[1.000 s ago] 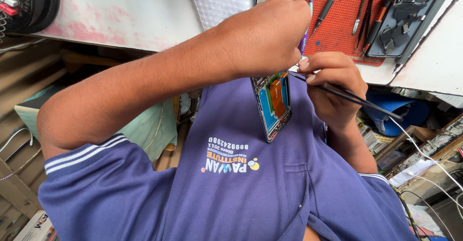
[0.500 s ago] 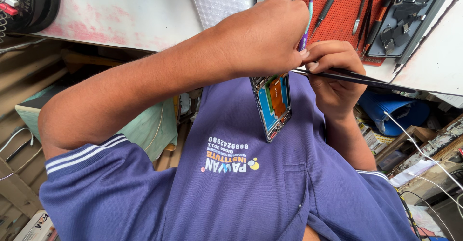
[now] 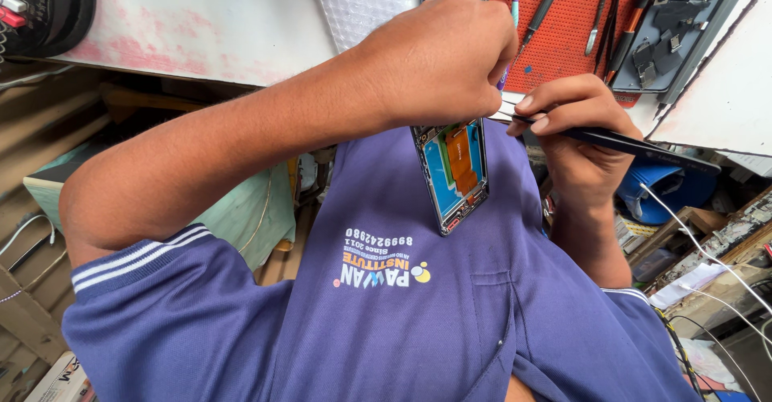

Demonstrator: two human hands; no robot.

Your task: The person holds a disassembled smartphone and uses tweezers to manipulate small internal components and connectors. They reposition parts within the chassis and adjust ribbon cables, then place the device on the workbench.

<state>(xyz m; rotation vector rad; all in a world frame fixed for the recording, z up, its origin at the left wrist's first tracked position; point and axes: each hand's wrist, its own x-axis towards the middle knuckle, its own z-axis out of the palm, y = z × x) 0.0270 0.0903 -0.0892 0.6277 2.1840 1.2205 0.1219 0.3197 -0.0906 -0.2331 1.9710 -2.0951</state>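
Observation:
My left hand [image 3: 438, 56] is closed in a fist around the top end of an opened phone [image 3: 453, 178]. The phone hangs down in front of my purple shirt, and its blue and orange inner parts show. My right hand [image 3: 572, 133] pinches black tweezers [image 3: 635, 143] just to the right of the phone. The tweezers' tip points left at the phone's upper edge, right under my left fist. Whether the tip touches the phone is hidden by my fingers.
Beyond my hands, a white workbench [image 3: 201, 24] carries a red mat [image 3: 563, 24] with screwdrivers and other hand tools, a sheet of bubble wrap [image 3: 362, 0] and a dark tray of parts [image 3: 675, 24]. White wires [image 3: 708, 249] and clutter lie at the right.
My right hand has turned the tweezers from slanting down to nearly level, keeping the tip at the phone's top edge. My left hand and the phone have held still.

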